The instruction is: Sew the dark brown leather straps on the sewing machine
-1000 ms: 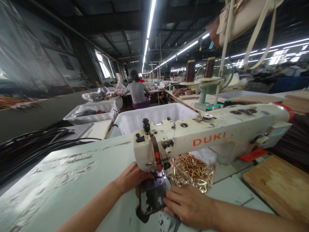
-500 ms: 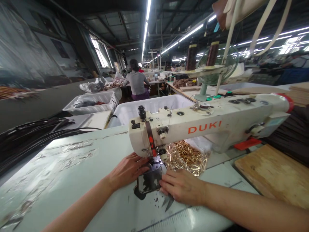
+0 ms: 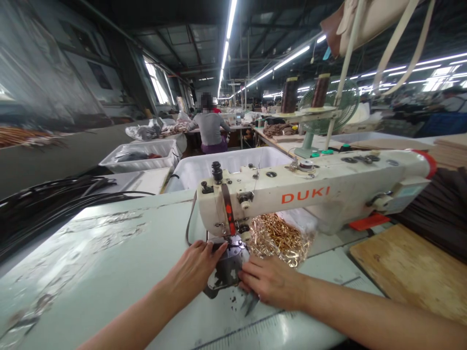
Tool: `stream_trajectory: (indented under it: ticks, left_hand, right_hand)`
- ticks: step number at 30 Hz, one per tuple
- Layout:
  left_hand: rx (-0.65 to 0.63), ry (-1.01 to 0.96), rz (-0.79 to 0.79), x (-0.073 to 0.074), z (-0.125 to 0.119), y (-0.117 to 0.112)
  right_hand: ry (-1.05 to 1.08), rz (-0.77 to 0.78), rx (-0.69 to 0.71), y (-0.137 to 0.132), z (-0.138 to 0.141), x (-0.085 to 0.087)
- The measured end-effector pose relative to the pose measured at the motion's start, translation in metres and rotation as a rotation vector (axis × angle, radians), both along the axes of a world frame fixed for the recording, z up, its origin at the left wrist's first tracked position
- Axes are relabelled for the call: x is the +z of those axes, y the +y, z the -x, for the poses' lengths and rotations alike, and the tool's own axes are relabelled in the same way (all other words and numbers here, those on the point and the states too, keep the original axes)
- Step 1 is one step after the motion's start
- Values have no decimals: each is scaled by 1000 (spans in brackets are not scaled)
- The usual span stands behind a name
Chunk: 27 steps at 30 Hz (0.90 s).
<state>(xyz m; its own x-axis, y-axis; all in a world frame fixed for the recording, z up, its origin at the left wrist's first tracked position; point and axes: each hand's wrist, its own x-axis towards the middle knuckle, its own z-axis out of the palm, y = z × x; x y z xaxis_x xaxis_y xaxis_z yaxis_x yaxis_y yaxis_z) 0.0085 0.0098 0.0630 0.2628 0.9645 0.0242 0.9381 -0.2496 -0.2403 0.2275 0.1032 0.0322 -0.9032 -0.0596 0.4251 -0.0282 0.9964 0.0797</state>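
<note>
A white sewing machine (image 3: 306,189) stands before me, its needle area lit above the metal plate (image 3: 226,272). My left hand (image 3: 193,265) is closed at the left of the presser foot, its thumb toward the needle. A narrow dark strap (image 3: 188,221) curves down behind the machine head to its fingers; the gripped part is hidden. To the right of the plate, my right hand (image 3: 272,282) is closed, fingers bent. Pointed grey blades of scissors (image 3: 250,304) stick out beneath it; the handles are covered by the hand.
Behind the needle lies a clear bag of gold metal hardware (image 3: 280,238). A wooden board (image 3: 408,277) is at the right. White bins (image 3: 233,160) stand beyond the table, and dark straps (image 3: 54,204) lie at the left. A person (image 3: 209,126) sits farther back. Dark scraps dot the tabletop.
My left hand has drawn back toward me and its fingers have bunched together. The dark strap now shows looping behind the machine head. My right hand stays beside the plate. The view has shifted slightly.
</note>
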Motion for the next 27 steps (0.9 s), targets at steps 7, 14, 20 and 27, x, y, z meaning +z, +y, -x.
stream_trajectory:
  ticks: [7, 14, 20, 27]
  left_hand:
    - [42, -51, 174, 35, -1, 15]
    - [63, -396, 515, 48, 31, 33]
    - [72, -498, 462, 36, 27, 20]
    - [196, -384, 373, 32, -30, -12]
  right_hand:
    - [-8, 8, -13, -1, -1, 1]
    - [-40, 9, -20, -1, -2, 1]
    - [-27, -3, -36, -1, -1, -1]
    - [-26, -14, -31, -1, -1, 4]
